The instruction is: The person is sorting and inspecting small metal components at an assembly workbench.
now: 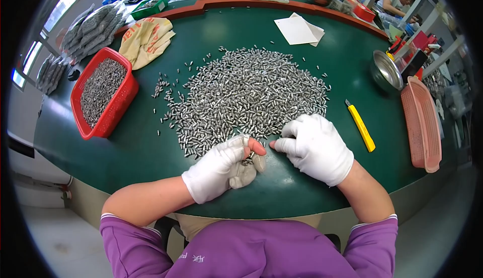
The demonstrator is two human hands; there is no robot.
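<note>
A broad heap of small bullet-shaped silver metal pieces lies on the green tabletop. My left hand, in a white glove with bare fingertips, is at the heap's near edge. Its curled fingers are closed around a few of the metal pieces. To its right, my right hand, gloved the same way, rests at the near right edge of the heap, touching or almost touching it. The right fingers are bent and drawn together, with one bare fingertip pointing left; whatever they pinch is hidden.
A red basket full of small metal pieces stands left, beside a yellowish cloth bag. A yellow utility knife, a metal bowl and a pink basket lie right. White cards lie behind the heap. Another person sits far right.
</note>
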